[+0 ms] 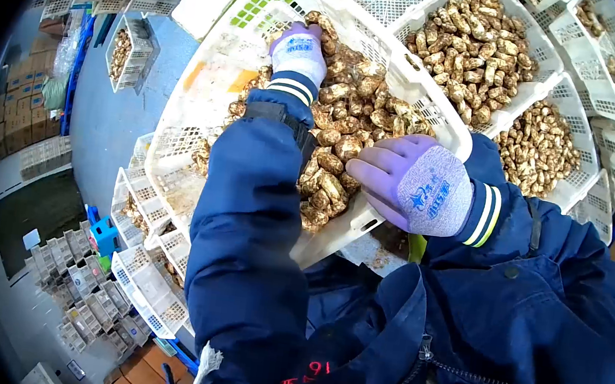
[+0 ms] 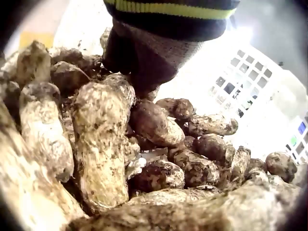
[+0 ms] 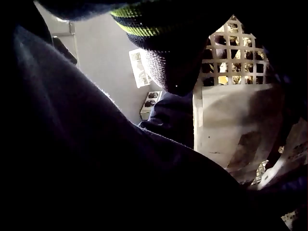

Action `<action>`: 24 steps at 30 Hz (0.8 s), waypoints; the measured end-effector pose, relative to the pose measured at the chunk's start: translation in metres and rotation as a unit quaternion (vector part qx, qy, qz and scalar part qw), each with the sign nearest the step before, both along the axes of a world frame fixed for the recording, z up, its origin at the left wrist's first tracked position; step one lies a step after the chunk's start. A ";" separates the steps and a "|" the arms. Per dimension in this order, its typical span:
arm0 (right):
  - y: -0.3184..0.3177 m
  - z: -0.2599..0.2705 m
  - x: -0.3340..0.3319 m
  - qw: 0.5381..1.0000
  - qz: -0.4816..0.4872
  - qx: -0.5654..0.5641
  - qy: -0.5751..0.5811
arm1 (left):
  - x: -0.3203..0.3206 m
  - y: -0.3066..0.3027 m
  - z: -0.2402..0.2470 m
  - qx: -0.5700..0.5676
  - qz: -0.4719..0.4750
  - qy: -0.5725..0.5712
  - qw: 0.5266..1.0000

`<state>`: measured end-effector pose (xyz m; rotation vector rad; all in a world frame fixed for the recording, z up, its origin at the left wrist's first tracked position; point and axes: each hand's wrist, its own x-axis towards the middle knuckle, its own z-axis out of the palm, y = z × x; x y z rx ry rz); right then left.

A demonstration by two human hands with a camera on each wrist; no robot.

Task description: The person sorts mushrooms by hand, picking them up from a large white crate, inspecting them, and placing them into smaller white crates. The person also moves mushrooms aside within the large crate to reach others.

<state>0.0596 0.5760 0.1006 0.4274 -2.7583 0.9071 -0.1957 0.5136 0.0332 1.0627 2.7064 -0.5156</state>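
A white perforated plastic crate (image 1: 208, 67) holds a heap of soil-stained mushrooms (image 1: 354, 114) with brown caps and thick pale stems. My left hand (image 1: 300, 56), in a purple and grey knit glove, reaches down into the far part of the heap. Its fingertips are hidden, and a long mushroom (image 1: 326, 36) lies right beside it. In the left wrist view, the glove (image 2: 151, 55) points down among the mushrooms (image 2: 101, 139). My right hand (image 1: 418, 183), gloved alike, lies over the crate's near right side, fingers extended across the mushrooms. The right wrist view is mostly dark, showing part of that glove (image 3: 168, 70).
Two more white crates, one of larger mushrooms (image 1: 478, 56) and one of smaller mushrooms (image 1: 539, 146), stand at the right. More white crates (image 1: 149, 288) are at the lower left. Cardboard boxes (image 1: 23, 103) are stacked at far left. Another crate (image 1: 132, 54) sits on the grey floor.
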 end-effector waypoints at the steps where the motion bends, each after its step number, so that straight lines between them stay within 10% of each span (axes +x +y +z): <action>1: 0.000 0.000 0.000 1.000 0.000 0.001 -0.002 | 0.002 -0.010 -0.010 0.056 -0.020 0.023 0.998; 12: -0.007 -0.002 -0.005 0.998 -0.030 0.021 0.054 | -0.004 -0.059 0.007 0.157 0.086 -0.251 0.951; 13: -0.006 -0.002 -0.003 0.999 -0.026 0.018 0.043 | 0.002 -0.074 0.040 0.190 0.213 -0.362 0.887; 16: -0.005 -0.001 -0.005 0.998 -0.016 -0.007 0.053 | -0.014 -0.167 0.057 0.524 0.184 -0.474 0.684; 18: -0.006 0.001 -0.005 0.999 -0.022 -0.005 0.029 | -0.002 -0.190 0.070 0.637 0.290 -0.553 0.452; 21: -0.008 0.000 -0.005 0.999 -0.028 -0.002 0.024 | -0.006 -0.185 0.057 0.617 0.239 -0.634 0.400; 22: -0.008 0.000 -0.005 0.999 -0.029 0.000 0.024 | -0.006 -0.168 0.051 0.551 0.307 -0.496 0.597; 24: -0.008 0.002 -0.005 0.999 -0.031 0.004 0.025 | 0.024 -0.110 0.060 0.424 0.250 -0.340 0.802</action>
